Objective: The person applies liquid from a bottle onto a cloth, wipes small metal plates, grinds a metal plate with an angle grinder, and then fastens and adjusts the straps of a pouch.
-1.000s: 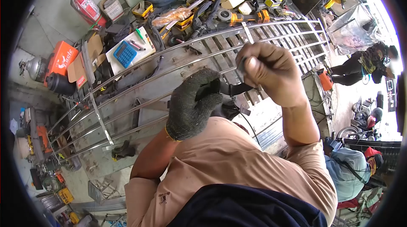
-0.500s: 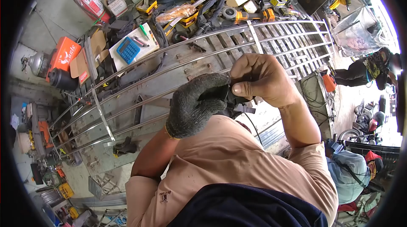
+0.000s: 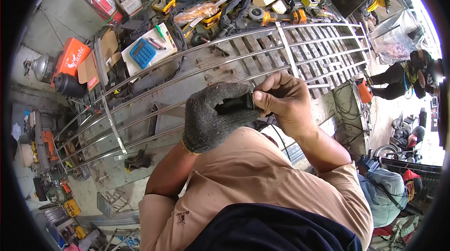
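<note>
In the middle of the head view my left hand (image 3: 213,119), in a dark grey knitted glove, is curled around a small black object (image 3: 236,105). Most of that object is hidden by the glove, and its kind cannot be made out. My bare right hand (image 3: 288,103) meets it at the right end, thumb and forefinger pinched together there. Both hands are in front of my chest, above the near side of a metal frame (image 3: 206,69) of long thin bars lying on the worktable (image 3: 197,80).
A blue calculator (image 3: 142,53) and pens lie on a white board at the back left. An orange angle grinder (image 3: 276,16) rests behind the frame. A dark glove (image 3: 138,161) lies at the near left. Other people stand (image 3: 408,80) and crouch (image 3: 384,195) on the right.
My right hand has come down a little, its thumb and forefinger still pinched at the black object. The gloved left hand has turned slightly, showing more of the dark hollow between its fingers.
</note>
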`<state>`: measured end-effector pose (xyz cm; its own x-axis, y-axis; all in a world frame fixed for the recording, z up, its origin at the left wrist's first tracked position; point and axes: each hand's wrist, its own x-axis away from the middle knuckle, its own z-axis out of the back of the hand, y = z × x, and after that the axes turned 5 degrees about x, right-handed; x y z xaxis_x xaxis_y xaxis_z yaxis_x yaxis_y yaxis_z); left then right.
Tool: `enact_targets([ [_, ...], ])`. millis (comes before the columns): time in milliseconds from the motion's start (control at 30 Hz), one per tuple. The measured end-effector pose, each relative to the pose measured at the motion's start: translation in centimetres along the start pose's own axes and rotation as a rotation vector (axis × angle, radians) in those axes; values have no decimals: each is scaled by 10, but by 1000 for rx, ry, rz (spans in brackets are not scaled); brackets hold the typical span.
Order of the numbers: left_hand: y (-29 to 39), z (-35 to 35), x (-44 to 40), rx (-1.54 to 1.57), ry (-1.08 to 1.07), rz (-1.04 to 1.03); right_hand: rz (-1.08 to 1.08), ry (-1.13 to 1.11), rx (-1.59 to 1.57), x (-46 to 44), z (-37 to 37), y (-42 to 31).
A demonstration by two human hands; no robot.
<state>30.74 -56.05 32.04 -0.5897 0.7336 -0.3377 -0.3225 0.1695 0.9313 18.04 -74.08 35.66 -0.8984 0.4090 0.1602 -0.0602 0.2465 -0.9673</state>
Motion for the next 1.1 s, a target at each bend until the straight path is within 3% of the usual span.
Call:
enact_targets([
  [167,20,11,-10,-47,-108,72,49,-82,16,-1,3,16],
  [267,20,16,-12,-226,-162,-147,224,-110,38,-3,7,14],
  [400,15,12,-13,-219,-152,-231,625,-205,553,-9,11,5],
  [500,14,8,-11,-145,-129,-156,709,-263,824,-9,11,-5],
  [567,9,5,-9,-51,-106,-132,693,-277,775,-9,14,-3],
  [667,7,5,-2,93,-49,171,656,-277,725,-10,13,-4],
  [867,21,13,-14,-189,-109,-134,742,-195,680,-15,10,4],
  [1100,16,11,-14,191,-249,-19,668,-312,314,-16,14,6],
])
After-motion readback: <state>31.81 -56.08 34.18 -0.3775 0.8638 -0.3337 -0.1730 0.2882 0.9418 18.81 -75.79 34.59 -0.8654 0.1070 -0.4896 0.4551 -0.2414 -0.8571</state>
